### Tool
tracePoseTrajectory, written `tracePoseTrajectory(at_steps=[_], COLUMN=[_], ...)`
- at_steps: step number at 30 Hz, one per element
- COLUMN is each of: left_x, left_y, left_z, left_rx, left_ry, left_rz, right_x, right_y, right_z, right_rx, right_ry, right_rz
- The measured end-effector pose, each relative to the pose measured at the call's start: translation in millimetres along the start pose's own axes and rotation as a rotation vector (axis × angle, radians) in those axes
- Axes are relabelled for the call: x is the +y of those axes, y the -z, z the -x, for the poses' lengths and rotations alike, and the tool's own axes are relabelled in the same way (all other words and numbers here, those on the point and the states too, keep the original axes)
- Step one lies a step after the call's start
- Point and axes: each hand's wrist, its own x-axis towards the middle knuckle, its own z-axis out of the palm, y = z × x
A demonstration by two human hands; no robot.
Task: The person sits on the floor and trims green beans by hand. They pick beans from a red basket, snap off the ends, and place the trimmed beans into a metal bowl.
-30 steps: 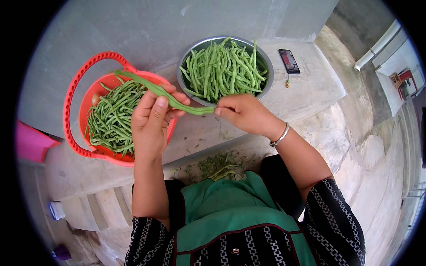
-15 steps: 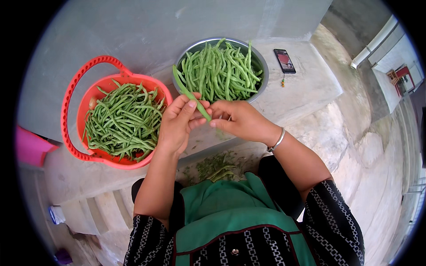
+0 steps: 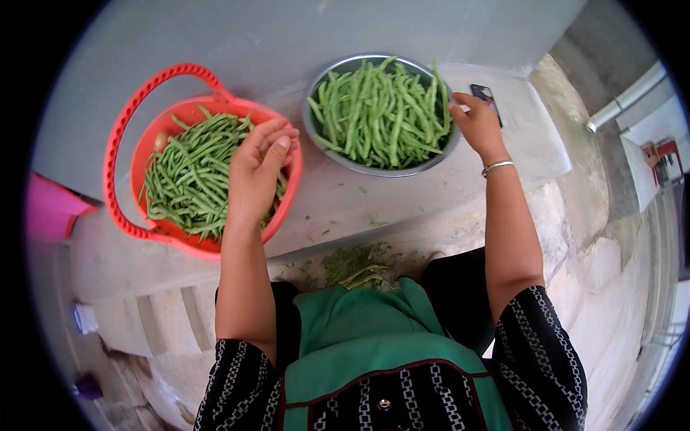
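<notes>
My left hand (image 3: 260,161) is over the right side of a red plastic basket (image 3: 293,179) filled with thin green beans (image 3: 194,172). Its fingers are curled together by the thumb, and whatever they may hold is hidden. At the right rim of a metal bowl (image 3: 388,172), my right hand (image 3: 480,128), with a silver bangle at the wrist, has its thumb and forefinger slightly apart, with nothing visible between them. Larger, paler green beans (image 3: 381,111) are heaped in this bowl, some near those fingertips.
A dark phone (image 3: 490,102) lies partly behind my right hand on the pale concrete ledge (image 3: 334,208). Bean scraps and greens (image 3: 359,266) are on the ground below the ledge. A pink container (image 3: 57,205) stands at far left, beside the grey wall (image 3: 273,43).
My hands have parted. The right has moved right to the bowl's rim, the left leftward over the basket. The green bean between them is no longer there. The view has shifted slightly.
</notes>
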Motion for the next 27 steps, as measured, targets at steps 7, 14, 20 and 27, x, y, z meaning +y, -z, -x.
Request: tracePoseTrajectory(at_steps=[7,14,20,27], left_x=[-23.7,-17.0,-5.9,-5.2], left_y=[104.3,159.6,189.0,203.5], left_z=[12.5,36.5,54.2,60.2], left_rx=[0.223,0.197,0.299,0.352], left_ry=[-0.012,0.179,0.159,0.071], left_rz=[-0.623,-0.696,-0.665,-0.606], right_x=[-155.4,-263.8,-304.3,-304.2], right_y=[-51.1,-126.2,-153.4,-151.7], right_z=[5.0,51.9,85.5,65.2], right_rx=[-0.193,-0.574,-0.802,-0.758], right_ry=[0.253,0.675,0.688,0.628], right_rz=[-0.431,-0.235,0.176,0.074])
